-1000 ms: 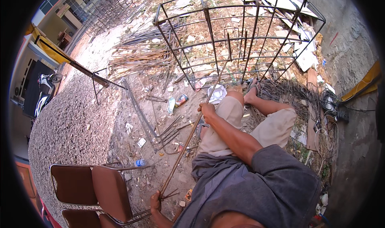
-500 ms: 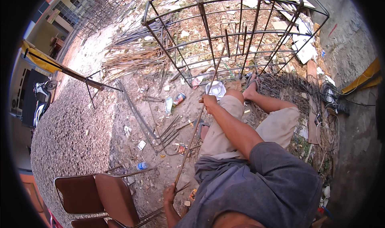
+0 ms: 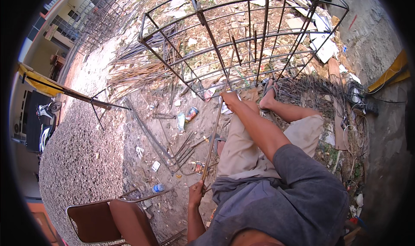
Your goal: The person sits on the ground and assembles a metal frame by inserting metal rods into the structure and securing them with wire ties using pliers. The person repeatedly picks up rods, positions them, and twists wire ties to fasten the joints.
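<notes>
The thin rod (image 3: 212, 142) runs at a slant btwn the person's left hand (image 3: 196, 193) & right hand (image 3: 230, 100), just beside the sandalled foot (image 3: 221, 147), upper stretch in line w/ the bars of the rebar cage (image 3: 264, 21). Its tip could snag there if pushed or swung, poss. bending it; can't tell if it touches any bar. Fingers of both hands look curled round it, left low, right higher; if either grip slackens, it may twist or slip, & a drop could hit the toes.

Looks: long, slim, brownish, approx. straight; slight bow may be the lens. Lower end unclear nr the left hand.

Further out: bent rods (image 3: 151, 135) on the dirt, a bottle (image 3: 158, 188) & a brown chair (image 3: 132, 222) to the left; a wide sweep of the low end could catch the chair. Beyond, a rod pile (image 3: 140, 75).
</notes>
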